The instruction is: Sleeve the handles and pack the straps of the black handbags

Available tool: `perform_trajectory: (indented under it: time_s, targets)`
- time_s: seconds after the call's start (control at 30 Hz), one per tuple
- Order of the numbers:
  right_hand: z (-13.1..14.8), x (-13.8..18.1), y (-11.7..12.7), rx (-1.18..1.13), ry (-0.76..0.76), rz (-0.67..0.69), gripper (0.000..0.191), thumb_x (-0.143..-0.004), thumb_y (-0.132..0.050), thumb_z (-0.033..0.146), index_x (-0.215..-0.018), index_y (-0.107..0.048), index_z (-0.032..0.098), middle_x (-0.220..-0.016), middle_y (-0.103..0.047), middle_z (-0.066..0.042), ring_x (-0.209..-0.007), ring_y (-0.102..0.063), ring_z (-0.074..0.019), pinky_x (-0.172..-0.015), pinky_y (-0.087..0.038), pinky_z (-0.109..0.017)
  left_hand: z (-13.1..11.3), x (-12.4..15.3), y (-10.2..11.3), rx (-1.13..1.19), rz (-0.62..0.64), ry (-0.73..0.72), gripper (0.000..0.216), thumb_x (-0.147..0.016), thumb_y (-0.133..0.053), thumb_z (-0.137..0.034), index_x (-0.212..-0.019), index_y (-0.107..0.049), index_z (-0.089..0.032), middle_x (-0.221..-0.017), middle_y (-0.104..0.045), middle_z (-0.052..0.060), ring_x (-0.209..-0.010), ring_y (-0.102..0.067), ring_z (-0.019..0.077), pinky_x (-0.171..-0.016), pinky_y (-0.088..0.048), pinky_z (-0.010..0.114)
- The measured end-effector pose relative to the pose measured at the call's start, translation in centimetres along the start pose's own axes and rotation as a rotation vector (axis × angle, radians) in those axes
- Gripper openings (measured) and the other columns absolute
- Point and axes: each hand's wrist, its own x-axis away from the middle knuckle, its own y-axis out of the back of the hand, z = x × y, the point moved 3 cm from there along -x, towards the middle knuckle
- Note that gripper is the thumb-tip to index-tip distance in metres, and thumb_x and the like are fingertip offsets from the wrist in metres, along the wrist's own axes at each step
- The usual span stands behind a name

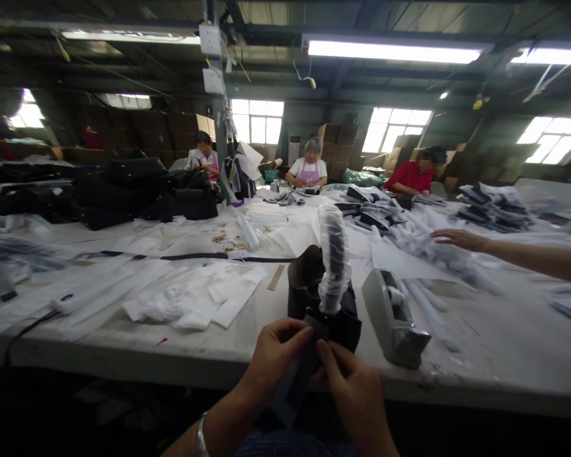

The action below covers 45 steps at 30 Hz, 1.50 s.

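Observation:
A flat dark grey piece [308, 363], strip-like with a paler lower part, hangs between my hands at the table's front edge. My left hand [275, 352] pinches its upper left side between thumb and fingers. My right hand [354, 384] is closed on the right side of the same piece, its fingertips partly hidden. Just behind stands a black handbag [347, 317] on the table. Its upright handle [334, 254] is wrapped in clear plastic. I cannot tell whether the grey piece is attached to the bag.
A grey tape dispenser [394, 320] stands right of the bag. Crumpled white wrapping sheets [185, 298] lie left on the white table [238, 346]. Another person's arm [528, 254] reaches in from the right. Black bags [128, 190] are piled far left; several people work across the table.

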Motion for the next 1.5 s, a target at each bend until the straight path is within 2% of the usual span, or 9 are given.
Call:
perform_trajectory:
  time_s: [0.23,0.4,0.63,0.77,0.93,1.07,1.17,1.3,1.5]
  targets:
    - [1.0,-2.3,0.1,0.053,-0.033,-0.024,0.043,-0.085,-0.059,0.058,-0.068,-0.070,0.020,-0.045,-0.060,0.000,-0.043,-0.058,-0.0155,-0.046,-0.042,-0.023,-0.1,-1.3,-0.6,0.057,-0.041,-0.044,0.029,-0.079,-0.073,-0.043,-0.088,-0.072,-0.015,-0.082,-0.072,0.004,-0.075,-0.063,0.0165,-0.066,-0.047,0.023]
    - [0.9,-2.4,-0.5,0.002,-0.034,-0.043,0.043,-0.082,-0.062,0.057,-0.063,-0.069,0.019,-0.045,-0.059,0.001,-0.043,-0.056,-0.0141,-0.045,-0.041,-0.022,0.6,0.4,-0.1,0.035,-0.047,-0.017,0.035,-0.082,-0.068,-0.048,-0.098,-0.069,-0.017,-0.093,-0.073,0.006,-0.086,-0.065,0.0199,-0.074,-0.049,0.025]
    - [1.1,-2.0,-1.2,-0.063,-0.048,-0.107,0.042,-0.079,-0.065,0.057,-0.061,-0.068,0.019,-0.045,-0.057,0.002,-0.044,-0.053,-0.0136,-0.045,-0.039,-0.022,0.9,2.0,0.2,-0.053,-0.088,-0.058,0.025,-0.084,-0.067,-0.039,-0.093,-0.069,-0.015,-0.086,-0.072,0.005,-0.082,-0.066,0.0197,-0.071,-0.050,0.025]
    - [1.1,-2.2,-1.2,-0.088,-0.045,-0.097,0.045,-0.077,-0.066,0.057,-0.056,-0.065,0.018,-0.044,-0.054,0.001,-0.043,-0.050,-0.0126,-0.044,-0.036,-0.022,-0.1,2.2,0.6,-0.305,-0.162,-0.230,0.016,-0.085,-0.066,-0.032,-0.091,-0.072,-0.018,-0.084,-0.071,0.003,-0.081,-0.066,0.0181,-0.071,-0.050,0.024]
    - [0.7,-2.8,-1.5,-0.154,-0.068,-0.053,0.052,-0.079,-0.064,0.060,-0.049,-0.059,0.017,-0.039,-0.051,0.001,-0.038,-0.046,-0.0111,-0.041,-0.034,-0.022,-0.8,3.1,0.6,-0.615,-0.137,-0.613,0.019,-0.090,-0.056,-0.016,-0.100,-0.072,-0.019,-0.089,-0.068,0.004,-0.081,-0.068,0.0140,-0.072,-0.053,0.019]
    - [1.0,-2.5,-1.8,-0.336,-0.095,0.017,0.054,-0.081,-0.058,0.064,-0.059,-0.064,0.015,-0.043,-0.057,-0.002,-0.037,-0.050,-0.0127,-0.039,-0.037,-0.022,-1.2,3.7,0.4,-0.965,-0.127,-0.864,0.027,-0.097,-0.044,-0.015,-0.108,-0.069,-0.016,-0.084,-0.066,0.006,-0.073,-0.067,0.0131,-0.065,-0.054,0.018]
    - [1.7,-2.1,-1.9,-0.302,-0.032,0.071,0.050,-0.082,-0.059,0.062,-0.064,-0.066,0.015,-0.047,-0.061,-0.003,-0.042,-0.056,-0.0146,-0.043,-0.041,-0.022,-1.5,4.0,0.4,-1.151,-0.154,-0.962,0.029,-0.099,-0.041,-0.018,-0.107,-0.068,-0.014,-0.081,-0.068,0.006,-0.069,-0.068,0.0147,-0.060,-0.055,0.020]
    - [1.8,-2.0,-2.1,-0.136,0.002,0.065,0.048,-0.082,-0.062,0.056,-0.055,-0.062,0.017,-0.047,-0.060,-0.001,-0.045,-0.057,-0.0148,-0.045,-0.041,-0.022,-1.0,4.8,0.7,-1.181,-0.138,-1.081,0.028,-0.099,-0.043,-0.016,-0.114,-0.065,-0.011,-0.088,-0.071,0.009,-0.075,-0.070,0.0160,-0.064,-0.058,0.021]
    - [1.0,-2.4,-2.1,-0.166,-0.005,0.074,0.052,-0.086,-0.054,0.057,-0.052,-0.055,0.018,-0.044,-0.053,0.001,-0.042,-0.049,-0.0126,-0.043,-0.036,-0.022,1.6,6.9,2.2,-1.053,0.078,-1.137,0.041,-0.092,-0.053,-0.005,-0.132,-0.055,-0.012,-0.096,-0.073,0.011,-0.083,-0.071,0.0162,-0.074,-0.058,0.021]
